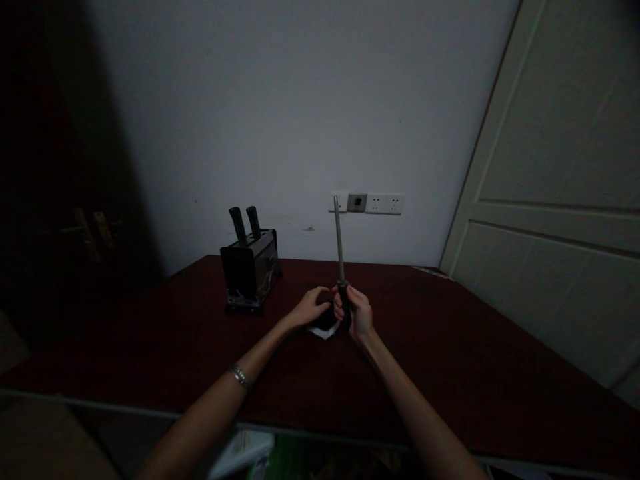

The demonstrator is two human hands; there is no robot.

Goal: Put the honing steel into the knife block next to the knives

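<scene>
My right hand [359,312] is wrapped round the black handle of a honing steel [340,247], whose thin grey rod points almost straight up. Close beside it, my left hand [309,307] has its fingers curved over a small black object [326,319]; its kind is too dark to make out. Under that object lies a piece of white paper or cloth [324,332] on the dark red table [310,380]. To the left stands a knife block [250,267] with two black-handled knives [245,225] in its top.
A pale wall with a row of sockets [377,203] rises behind the table. On the right is a panelled door [550,200]. A strip [431,272] lies near the table's back right corner. Several items, one of them white [243,452], show below the front edge.
</scene>
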